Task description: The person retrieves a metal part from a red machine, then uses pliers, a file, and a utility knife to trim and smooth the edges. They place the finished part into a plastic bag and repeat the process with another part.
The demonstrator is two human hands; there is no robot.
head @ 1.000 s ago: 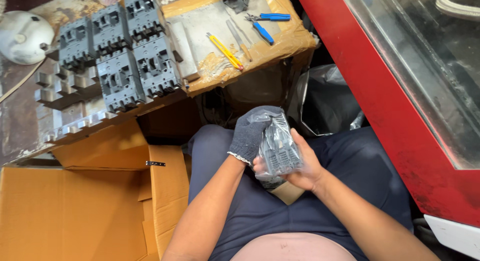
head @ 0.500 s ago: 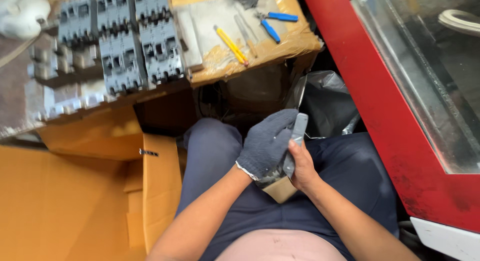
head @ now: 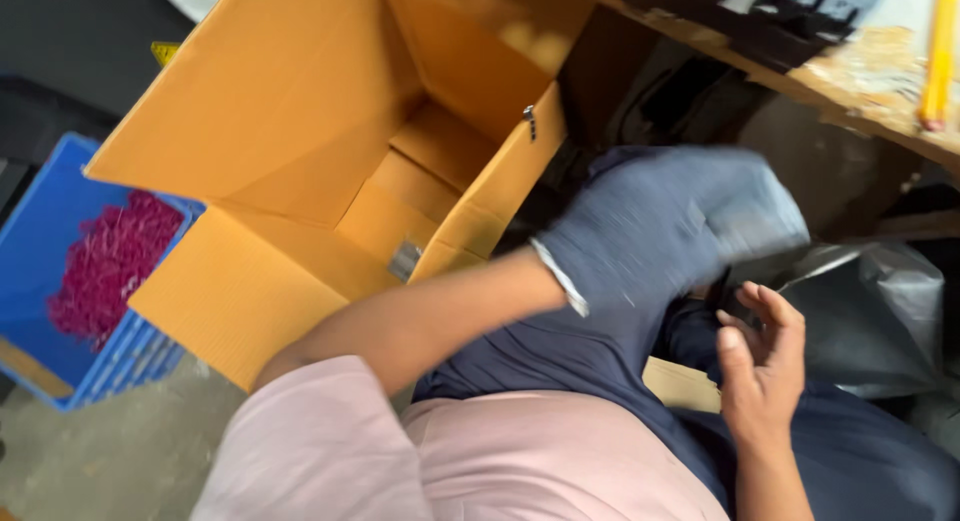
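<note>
Gloved left hand (head: 680, 221) blurred over lap, bare right hand (head: 762, 366) empty, open cardboard box (head: 300, 131)

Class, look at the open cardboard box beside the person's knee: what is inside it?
The cardboard box shows bare bottom flaps and one small grey piece against its near wall. The near wall and the gloved left hand hide the right corner.

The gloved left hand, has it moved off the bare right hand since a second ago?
Yes. The gloved left hand has lifted away from the bare right hand, blurred, toward the open cardboard box.
</note>
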